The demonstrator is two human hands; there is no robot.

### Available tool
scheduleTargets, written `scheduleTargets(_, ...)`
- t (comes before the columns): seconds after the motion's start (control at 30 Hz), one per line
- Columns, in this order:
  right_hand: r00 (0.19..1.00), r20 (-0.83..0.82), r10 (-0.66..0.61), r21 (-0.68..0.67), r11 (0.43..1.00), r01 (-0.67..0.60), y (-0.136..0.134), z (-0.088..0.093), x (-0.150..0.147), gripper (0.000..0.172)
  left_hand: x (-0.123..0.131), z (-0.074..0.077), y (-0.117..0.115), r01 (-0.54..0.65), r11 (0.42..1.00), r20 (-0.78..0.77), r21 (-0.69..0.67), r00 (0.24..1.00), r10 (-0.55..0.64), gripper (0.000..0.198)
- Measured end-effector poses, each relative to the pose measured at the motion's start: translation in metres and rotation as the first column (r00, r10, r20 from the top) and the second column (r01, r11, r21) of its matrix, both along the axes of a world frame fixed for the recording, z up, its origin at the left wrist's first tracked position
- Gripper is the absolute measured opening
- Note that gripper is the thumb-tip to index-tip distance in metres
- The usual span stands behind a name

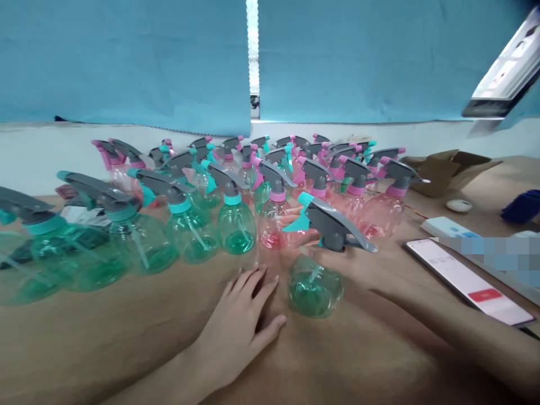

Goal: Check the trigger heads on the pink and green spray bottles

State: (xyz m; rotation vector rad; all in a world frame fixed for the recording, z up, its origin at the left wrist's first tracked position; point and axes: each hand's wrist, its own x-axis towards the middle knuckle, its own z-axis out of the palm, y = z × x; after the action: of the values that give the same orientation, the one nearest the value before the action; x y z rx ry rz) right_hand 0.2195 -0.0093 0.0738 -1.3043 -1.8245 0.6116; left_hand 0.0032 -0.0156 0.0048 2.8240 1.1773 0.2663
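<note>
My left hand (240, 320) lies palm down on the table, fingers stretched out and slightly apart, holding nothing. Just right of it stands a green spray bottle (315, 292) with a grey and turquoise trigger head (333, 222). Blur around the neck hides whether head and bottle are joined. Behind this bottle, my right hand (310, 239) reaches leftward with its fingers extended, partly covered by the trigger head. Its fingertips are near a pink spray bottle (274, 225) in the front row. Another green spray bottle (236, 228) stands beyond my left fingertips.
Many green and pink spray bottles crowd the back and left of the brown table (169, 332). On the right are a phone (468, 281), a white box (449, 228), a white mouse (459, 206) and an open cardboard box (451, 171). Blue curtains (126, 62) hang behind.
</note>
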Motion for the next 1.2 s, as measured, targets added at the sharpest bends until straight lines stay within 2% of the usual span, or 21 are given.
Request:
scheduleTargets(0.17,0.992,-0.12,0.025,0.011,1.0,-0.024,0.0014,0.0008,-0.0014,0.01,-0.0015,-0.0016,0.0001,0.008,1.0,0.005,0.007,1.0,-0.008,0.052)
scheduleTargets(0.3,0.996,-0.093,-0.013,-0.025,1.0,0.011,0.0013,0.0,-0.0017,0.011,-0.0017,-0.0019,0.0013,0.014,1.0,0.016,0.014,1.0,-0.015,0.052)
scheduleTargets(0.6,0.997,-0.049,-0.062,0.024,0.998,0.063,0.0026,0.0002,-0.0017,0.016,-0.0017,-0.0037,0.0024,0.002,1.0,0.026,0.03,1.0,-0.003,0.052)
scheduleTargets(0.7,0.997,-0.044,-0.064,0.042,0.997,0.066,0.0025,0.0012,-0.0016,0.017,-0.0016,-0.0036,0.0023,0.01,1.0,0.022,0.028,1.0,-0.011,0.052)
scheduleTargets(0.87,0.998,-0.047,-0.031,-0.034,0.999,0.029,0.0022,0.0002,-0.0012,0.016,-0.0011,-0.0011,0.0021,0.009,1.0,0.009,0.014,1.0,-0.009,0.052)
scheduleTargets(1.03,0.996,-0.092,0.008,-0.032,0.999,-0.011,0.003,-0.0026,-0.0002,0.013,-0.0013,-0.0015,0.0018,0.008,1.0,0.033,0.018,0.999,-0.009,0.051)
scheduleTargets(1.2,0.997,-0.067,-0.044,-0.015,0.999,0.043,0.0026,-0.0034,-0.0003,0.015,-0.0016,-0.0023,0.0014,0.007,1.0,0.034,0.01,0.999,-0.007,0.052)
